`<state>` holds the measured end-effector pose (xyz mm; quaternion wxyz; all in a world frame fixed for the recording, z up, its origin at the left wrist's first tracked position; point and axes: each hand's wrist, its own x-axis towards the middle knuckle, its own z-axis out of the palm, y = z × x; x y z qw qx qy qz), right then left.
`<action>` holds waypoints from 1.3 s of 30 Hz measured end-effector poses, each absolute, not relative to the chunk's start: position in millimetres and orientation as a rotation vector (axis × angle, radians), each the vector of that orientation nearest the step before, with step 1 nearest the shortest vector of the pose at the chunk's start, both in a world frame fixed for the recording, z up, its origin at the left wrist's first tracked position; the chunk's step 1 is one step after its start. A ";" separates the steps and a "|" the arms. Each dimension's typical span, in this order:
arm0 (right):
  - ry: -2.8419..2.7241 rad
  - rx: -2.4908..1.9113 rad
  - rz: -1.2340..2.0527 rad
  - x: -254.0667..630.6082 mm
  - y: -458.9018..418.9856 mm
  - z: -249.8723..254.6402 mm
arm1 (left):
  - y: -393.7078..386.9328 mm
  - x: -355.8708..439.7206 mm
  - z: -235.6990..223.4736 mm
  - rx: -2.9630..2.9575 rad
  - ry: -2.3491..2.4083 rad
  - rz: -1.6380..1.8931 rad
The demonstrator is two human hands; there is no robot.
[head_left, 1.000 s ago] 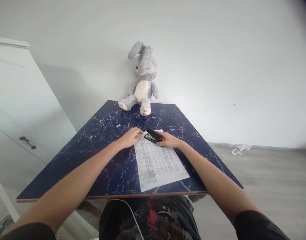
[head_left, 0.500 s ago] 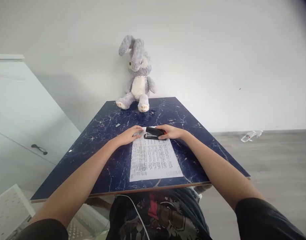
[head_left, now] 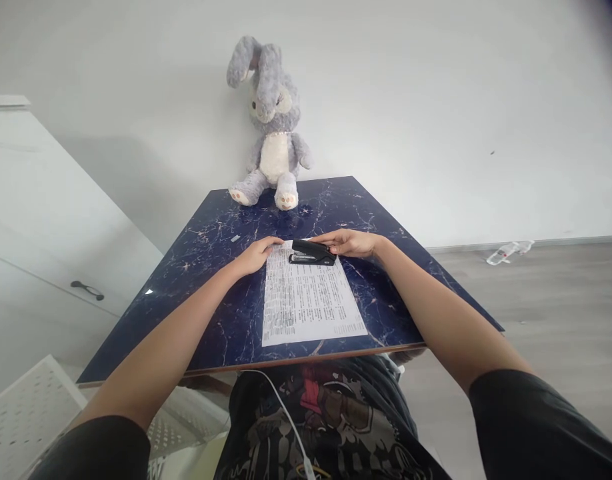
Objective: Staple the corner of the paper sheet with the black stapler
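Note:
A printed sheet of paper [head_left: 309,300] lies on the dark blue marbled table [head_left: 211,293]. A black stapler [head_left: 312,253] sits across the paper's far edge. My right hand [head_left: 351,243] rests at the stapler's right end, fingers wrapped on it. My left hand [head_left: 256,254] lies flat at the paper's far left corner, fingers stretched and pressing the sheet.
A grey plush rabbit [head_left: 271,127] sits at the table's far edge against the white wall. A white cabinet [head_left: 46,227] stands to the left. A clear plastic bottle [head_left: 509,251] lies on the grey floor at right. A small bit [head_left: 235,238] lies on the table.
The stapler has come down from a tilted, raised pose to lie flat on the paper's far edge. The view has tipped, so the table and rabbit sit higher in frame.

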<state>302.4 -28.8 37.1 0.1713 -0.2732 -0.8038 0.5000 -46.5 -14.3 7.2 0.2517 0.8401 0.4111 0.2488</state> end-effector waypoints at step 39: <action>-2.611 -0.584 -0.380 226.9 -69.4 42.2 | -33.3 -21.0 10.9 0.978 0.887 1.038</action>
